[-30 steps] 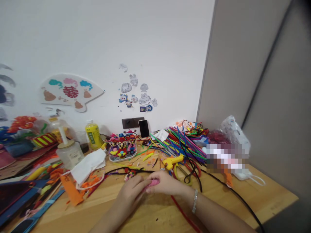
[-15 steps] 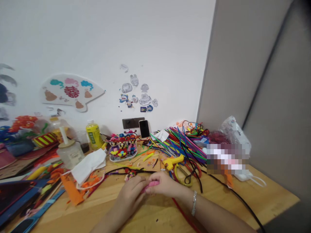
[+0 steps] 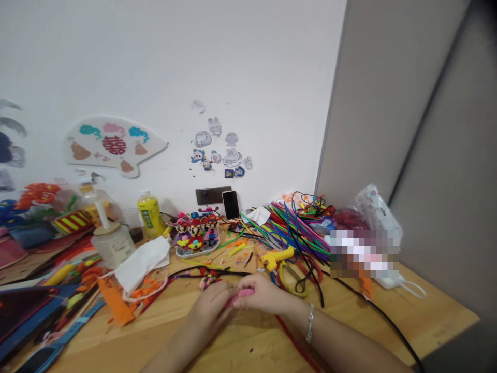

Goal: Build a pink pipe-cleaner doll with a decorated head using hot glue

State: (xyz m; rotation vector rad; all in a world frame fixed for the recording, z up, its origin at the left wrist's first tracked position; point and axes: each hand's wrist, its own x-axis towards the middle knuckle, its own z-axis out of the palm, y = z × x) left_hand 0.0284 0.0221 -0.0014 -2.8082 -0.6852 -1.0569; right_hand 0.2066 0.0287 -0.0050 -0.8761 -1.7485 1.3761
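Observation:
My left hand and my right hand meet low in the middle of the wooden table. Both are closed on a small pink fuzzy piece held between their fingertips. A silver bracelet sits on my right wrist. A red pipe cleaner lies on the wood under my right forearm. A small multicoloured craft piece rests just beyond my left hand's knuckles.
A yellow glue gun and a heap of coloured pipe cleaners lie behind my right hand. Small figurines on a tray, a phone, a yellow bottle, a jar, white tissue and a black cable surround the spot.

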